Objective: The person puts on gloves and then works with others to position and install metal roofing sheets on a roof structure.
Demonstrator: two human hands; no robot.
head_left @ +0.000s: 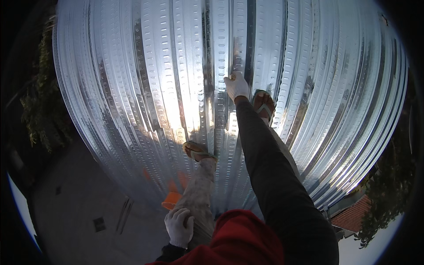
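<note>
Metal sheets [222, 115] fill the frame's centre. At lower centre, the left hand [179, 227] rests on a trouser leg [198, 190], loosely bent; farther, a sandal [201, 153] could slip on the slick metal, silvery, ribbed and dimpled. Toward upper centre, the right hand [237, 86] looks curled, its grip unclear.

The top edge crops metal sheets [223, 126]; a leg [198, 189] partly hides an orange container [170, 201].

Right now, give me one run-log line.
right hand: gloved, over metal sheets, contact unclear | left hand: gloved, by left leg | feet: sandaled, on sheets | orange container: near left leg
</note>
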